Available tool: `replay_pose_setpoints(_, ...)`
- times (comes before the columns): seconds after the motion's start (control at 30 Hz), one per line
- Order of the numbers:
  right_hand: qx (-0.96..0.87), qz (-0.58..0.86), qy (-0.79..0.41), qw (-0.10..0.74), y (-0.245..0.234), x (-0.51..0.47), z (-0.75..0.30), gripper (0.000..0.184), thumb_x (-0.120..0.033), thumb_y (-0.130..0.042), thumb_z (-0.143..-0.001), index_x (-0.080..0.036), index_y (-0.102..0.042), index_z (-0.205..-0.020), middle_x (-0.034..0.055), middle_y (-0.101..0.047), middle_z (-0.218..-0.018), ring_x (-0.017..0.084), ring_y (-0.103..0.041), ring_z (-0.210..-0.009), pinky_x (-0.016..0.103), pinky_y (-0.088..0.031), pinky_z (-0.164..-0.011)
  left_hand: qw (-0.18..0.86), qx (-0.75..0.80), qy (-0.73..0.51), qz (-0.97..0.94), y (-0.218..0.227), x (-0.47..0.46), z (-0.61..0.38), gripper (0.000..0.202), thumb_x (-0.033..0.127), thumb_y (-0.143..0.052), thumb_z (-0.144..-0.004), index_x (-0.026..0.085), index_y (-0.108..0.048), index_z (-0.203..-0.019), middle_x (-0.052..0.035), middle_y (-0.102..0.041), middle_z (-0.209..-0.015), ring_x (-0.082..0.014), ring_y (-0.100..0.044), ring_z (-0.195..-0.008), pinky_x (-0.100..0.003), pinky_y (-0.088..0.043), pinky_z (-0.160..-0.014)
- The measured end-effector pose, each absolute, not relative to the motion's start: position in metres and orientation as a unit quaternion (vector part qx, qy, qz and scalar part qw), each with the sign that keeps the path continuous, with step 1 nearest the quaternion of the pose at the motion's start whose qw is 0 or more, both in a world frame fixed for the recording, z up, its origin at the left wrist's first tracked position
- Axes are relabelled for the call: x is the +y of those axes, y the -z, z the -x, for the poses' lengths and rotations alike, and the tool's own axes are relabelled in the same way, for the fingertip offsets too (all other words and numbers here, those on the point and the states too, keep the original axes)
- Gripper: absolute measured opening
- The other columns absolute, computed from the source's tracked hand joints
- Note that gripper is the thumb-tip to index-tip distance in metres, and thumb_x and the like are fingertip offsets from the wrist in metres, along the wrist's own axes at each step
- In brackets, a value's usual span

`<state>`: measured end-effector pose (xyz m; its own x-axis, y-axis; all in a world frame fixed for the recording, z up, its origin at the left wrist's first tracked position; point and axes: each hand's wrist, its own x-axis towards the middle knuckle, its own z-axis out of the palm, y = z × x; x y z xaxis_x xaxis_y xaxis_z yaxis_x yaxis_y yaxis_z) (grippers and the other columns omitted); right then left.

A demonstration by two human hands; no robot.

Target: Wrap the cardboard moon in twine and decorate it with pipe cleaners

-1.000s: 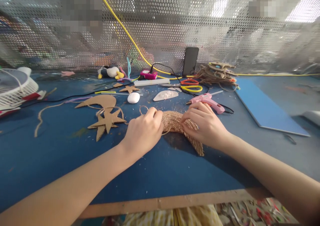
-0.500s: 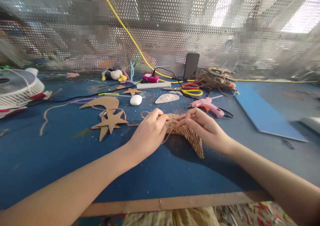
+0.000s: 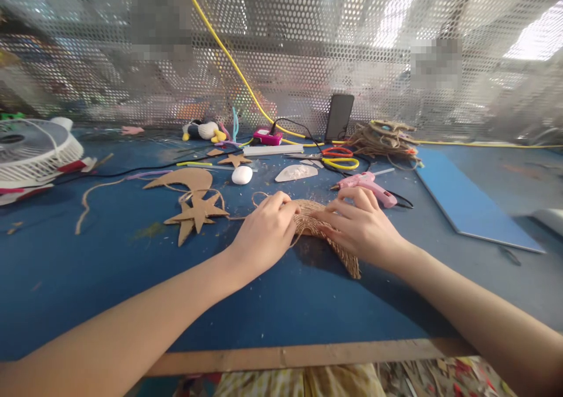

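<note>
Left of the two hands on the blue table (image 3: 264,321), cardboard stars (image 3: 200,210) overlap beside a plain cardboard crescent (image 3: 189,179). Next to the right comes the left hand (image 3: 269,233), fingers bent down and gripping the left part of a twine-covered crescent (image 3: 310,210). This piece lies between the hands, its arch toward the far side and its right tip pointing near. Over its right half is the right hand (image 3: 361,224), fingertips touching the ridged top; whether they grip or only press, I cannot tell. Just beyond that hand sits a pink glue gun (image 3: 363,181).

At far left, the frame cuts off a white fan (image 3: 57,145). The left hand hides the twine-covered crescent's left end; the right hand's fingers cover part of its right half. A white object (image 3: 549,220) at right is cropped, too incomplete to identify.
</note>
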<state>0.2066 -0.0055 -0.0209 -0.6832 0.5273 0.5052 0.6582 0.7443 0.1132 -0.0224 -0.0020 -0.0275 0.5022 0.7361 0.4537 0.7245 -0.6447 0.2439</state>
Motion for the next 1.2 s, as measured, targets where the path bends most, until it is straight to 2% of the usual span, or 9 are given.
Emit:
replay_pose_setpoints(0.13,-0.89,0.361,0.114,0.254,0.022,-0.006,-0.204,0.013,-0.022,-0.058,-0.094,-0.025,-0.07,-0.091,0.0067,-0.068,-0.107,0.029,-0.044,-0.109,0.049,-0.038,-0.099,0.016,0.427,-0.261,-0.866,0.027,-0.003,0.023,0.024,0.01,-0.043,-0.096,0.013,-0.065,-0.103,-0.009,-0.061,-0.101,-0.0209,-0.061,-0.092,-0.036,-0.052,-0.084)
replay_pose_setpoints(0.23,-0.883,0.367,-0.015,0.294,0.024,-0.007,-0.2,0.012,-0.023,-0.058,-0.094,-0.025,-0.068,-0.09,0.0047,-0.065,-0.12,0.028,-0.043,-0.117,0.051,-0.034,-0.106,0.017,0.43,-0.258,-0.865,0.027,-0.003,0.023,0.023,0.009,-0.044,-0.094,0.013,-0.065,-0.104,-0.0089,-0.061,-0.102,-0.021,-0.061,-0.092,-0.036,-0.053,-0.083)
replay_pose_setpoints(0.33,-0.861,0.377,-0.163,0.301,0.025,-0.009,-0.196,0.011,-0.026,-0.052,-0.097,-0.024,-0.062,-0.093,0.0061,-0.067,-0.111,0.025,-0.05,-0.116,0.045,-0.04,-0.102,0.02,0.429,-0.259,-0.865,0.028,-0.003,0.023,0.023,0.009,-0.045,-0.093,0.014,-0.065,-0.102,-0.0086,-0.062,-0.103,-0.0212,-0.061,-0.093,-0.036,-0.053,-0.085)
replay_pose_setpoints(0.43,-0.826,0.394,-0.248,0.317,0.025,-0.01,-0.195,0.016,-0.029,-0.044,-0.101,-0.023,-0.057,-0.095,0.0047,-0.066,-0.096,0.019,-0.059,-0.093,0.037,-0.047,-0.087,0.025,0.429,-0.258,-0.865,0.028,-0.003,0.023,0.023,0.008,-0.045,-0.093,0.013,-0.065,-0.103,-0.0088,-0.062,-0.103,-0.0215,-0.062,-0.095,-0.036,-0.052,-0.088)
replay_pose_setpoints(0.67,-0.884,0.357,-0.023,0.301,0.021,-0.006,-0.202,0.012,-0.022,-0.056,-0.094,-0.021,-0.066,-0.101,0.0055,-0.064,-0.085,0.025,-0.047,-0.098,0.045,-0.04,-0.094,0.027,0.424,-0.256,-0.868,0.028,-0.003,0.023,0.022,0.009,-0.045,-0.093,0.012,-0.065,-0.103,-0.0095,-0.062,-0.102,-0.0218,-0.061,-0.095,-0.037,-0.053,-0.087)
replay_pose_setpoints(0.77,-0.907,0.333,0.04,0.254,0.023,-0.005,-0.203,0.018,-0.02,-0.058,-0.093,-0.022,-0.069,-0.107,0.0062,-0.068,-0.091,0.027,-0.045,-0.102,0.049,-0.037,-0.096,0.03,0.423,-0.258,-0.868,0.026,-0.004,0.022,0.023,0.01,-0.044,-0.094,0.012,-0.065,-0.104,-0.0096,-0.062,-0.102,-0.0221,-0.062,-0.095,-0.038,-0.053,-0.087)
replay_pose_setpoints(0.83,-0.909,0.331,0.052,0.25,0.025,-0.005,-0.202,0.013,-0.022,-0.06,-0.092,-0.022,-0.071,-0.099,0.0068,-0.068,-0.096,0.027,-0.045,-0.104,0.049,-0.037,-0.097,0.032,0.425,-0.258,-0.867,0.025,-0.004,0.022,0.024,0.01,-0.043,-0.095,0.012,-0.065,-0.104,-0.0097,-0.062,-0.101,-0.0224,-0.062,-0.094,-0.038,-0.054,-0.086)
replay_pose_setpoints(0.97,-0.878,0.364,0.092,0.298,0.023,-0.006,-0.2,0.009,-0.026,-0.066,-0.089,-0.023,-0.072,-0.082,0.0081,-0.064,-0.105,0.029,-0.045,-0.108,0.051,-0.036,-0.098,0.035,0.424,-0.267,-0.865,0.025,-0.003,0.022,0.026,0.009,-0.041,-0.095,0.011,-0.065,-0.105,-0.0106,-0.062,-0.102,-0.0223,-0.063,-0.093,-0.038,-0.054,-0.084)
replay_pose_setpoints(1.2,-0.824,0.396,0.098,0.393,0.015,-0.003,-0.208,0.004,-0.028,-0.075,-0.082,-0.027,-0.074,-0.078,0.0072,-0.061,-0.105,0.03,-0.047,-0.11,0.052,-0.037,-0.097,0.019,0.43,-0.278,-0.859,0.026,-0.002,0.024,0.023,0.01,-0.044,-0.093,0.013,-0.065,-0.102,-0.0093,-0.064,-0.1,-0.0209,-0.063,-0.09,-0.037,-0.055,-0.08)
